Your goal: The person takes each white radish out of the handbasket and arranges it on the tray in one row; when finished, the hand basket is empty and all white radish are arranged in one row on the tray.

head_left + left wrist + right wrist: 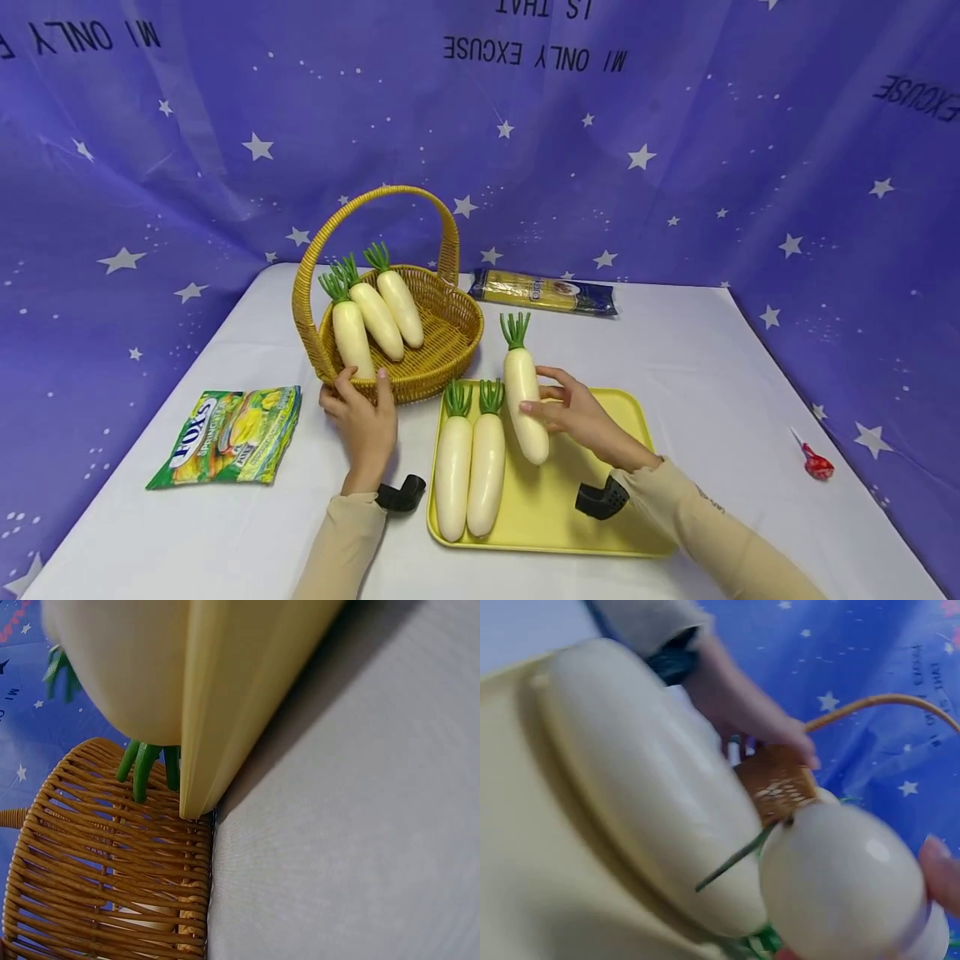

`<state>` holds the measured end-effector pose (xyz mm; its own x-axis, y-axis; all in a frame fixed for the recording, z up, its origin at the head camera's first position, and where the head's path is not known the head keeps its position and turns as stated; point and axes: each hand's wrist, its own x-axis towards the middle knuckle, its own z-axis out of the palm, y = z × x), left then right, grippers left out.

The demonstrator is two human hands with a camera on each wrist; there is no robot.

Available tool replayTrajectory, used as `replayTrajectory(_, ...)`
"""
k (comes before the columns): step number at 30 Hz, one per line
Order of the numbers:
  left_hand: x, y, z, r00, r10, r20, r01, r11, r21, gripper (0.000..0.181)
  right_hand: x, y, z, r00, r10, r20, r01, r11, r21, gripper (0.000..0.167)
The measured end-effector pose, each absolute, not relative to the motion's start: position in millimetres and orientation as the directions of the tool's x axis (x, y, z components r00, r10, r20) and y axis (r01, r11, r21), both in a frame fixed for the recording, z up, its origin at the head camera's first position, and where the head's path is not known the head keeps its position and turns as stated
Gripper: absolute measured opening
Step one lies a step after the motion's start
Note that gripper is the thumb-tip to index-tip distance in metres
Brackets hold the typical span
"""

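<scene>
Gripping the radish [519, 375] in your right hand [576, 418] above the tray [547, 518], you could drop it if its smooth skin slips. Your left hand [366, 427] holds the near rim of the basket [423, 387]; pressing down could tip out its radishes [377, 322].

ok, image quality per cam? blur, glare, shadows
Head: mostly crisp, glare on the yellow-and-blue packet, soft shadow on the yellow tray; left wrist: nearest white radish soft, basket weave clearer, dark shadow beside the tray; right wrist: softest overall, left hand blurred, bright highlight on the held radish.
</scene>
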<state>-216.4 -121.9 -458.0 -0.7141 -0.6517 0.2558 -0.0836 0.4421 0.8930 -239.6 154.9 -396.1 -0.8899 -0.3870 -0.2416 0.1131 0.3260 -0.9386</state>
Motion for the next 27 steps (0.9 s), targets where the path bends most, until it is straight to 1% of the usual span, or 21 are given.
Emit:
replayTrajectory(4, -214.9, -123.1, -459.4, -0.719, -0.649, 0.250, -0.082, 0.436, 0.896, 0.051, -222.8, 155.7, -412.9, -0.905, -0.330, -0.268, 0.146, 0.352, -0.925, 0.071)
replayTrajectory(8, -214.2, -123.7, -459.5, -0.709, -0.657, 0.257, -0.079, 0.436, 0.897, 0.051, -208.7, 157.1, -423.9, -0.898, -0.312, -0.311, 0.187, 0.369, -0.910, 0.072)
replayTrajectory(13, -214.8, -124.5, -459.5, -0.711, -0.652, 0.265, -0.075, 0.444, 0.893, 0.050, -197.6, 156.8, -431.4, -0.899, -0.280, -0.337, 0.215, 0.388, -0.896, 0.074)
replayTrajectory(16, -215.2, -125.0, -459.4, -0.713, -0.650, 0.262, -0.076, 0.444, 0.893, 0.050, -193.4, 155.0, -433.2, -0.904, -0.264, -0.336, 0.223, 0.379, -0.898, 0.075)
replayTrajectory(19, -214.8, -125.6, -459.0, -0.713, -0.652, 0.259, -0.079, 0.442, 0.893, 0.050, -190.5, 152.4, -434.1, -0.913, -0.243, -0.328, 0.213, 0.402, -0.891, 0.076)
replayTrajectory(22, -214.6, -125.6, -458.4, -0.714, -0.652, 0.257, -0.084, 0.444, 0.892, 0.050, -188.0, 150.1, -432.7, -0.920, -0.225, -0.322, 0.201, 0.435, -0.878, 0.073)
replayTrajectory(27, -215.4, -124.5, -458.1, -0.716, -0.649, 0.258, -0.086, 0.449, 0.890, 0.050, -184.7, 150.4, -430.0, -0.922, -0.237, -0.307, 0.195, 0.400, -0.895, 0.065)
